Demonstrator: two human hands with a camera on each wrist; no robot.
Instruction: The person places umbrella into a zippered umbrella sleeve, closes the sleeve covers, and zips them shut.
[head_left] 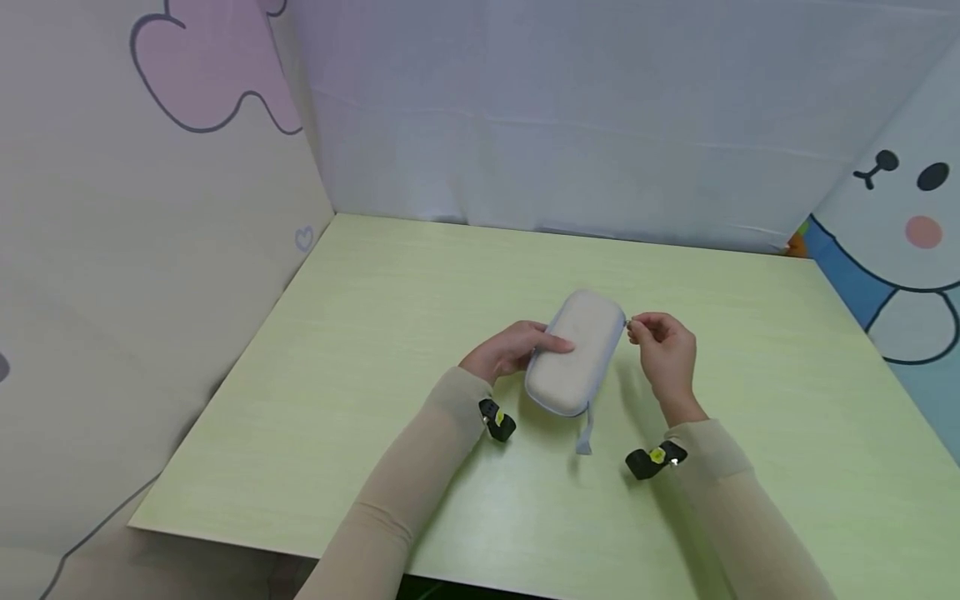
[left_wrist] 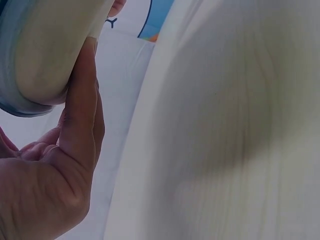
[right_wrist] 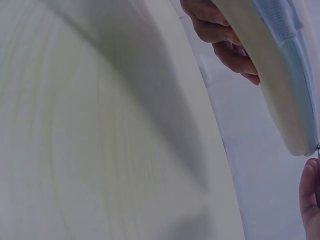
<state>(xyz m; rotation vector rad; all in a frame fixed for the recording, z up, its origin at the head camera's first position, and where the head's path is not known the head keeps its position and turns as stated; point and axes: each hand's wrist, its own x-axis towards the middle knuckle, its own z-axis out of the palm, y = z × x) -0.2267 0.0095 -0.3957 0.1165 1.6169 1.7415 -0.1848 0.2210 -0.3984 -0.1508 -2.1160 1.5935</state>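
Note:
A cream zippered case [head_left: 576,354] with rounded corners and blue edging is held up over the table, tilted. My left hand [head_left: 517,348] grips its left side, thumb on the top face and fingers beneath; the left wrist view shows those fingers [left_wrist: 82,105] against the underside. At the upper right corner my right hand [head_left: 664,350] pinches a small zipper pull [head_left: 628,322] between thumb and fingertips. A blue fabric strap [head_left: 585,433] hangs from the case's near end. In the right wrist view the blue zipper side [right_wrist: 300,75] runs down to the pinching fingers [right_wrist: 309,190].
Beneath the hands is a pale yellow-green table [head_left: 360,333]. A light cloth wall [head_left: 570,125] stands along its back edge, with printed panels at left and right. Black wrist straps [head_left: 498,421] sit over both beige sleeves.

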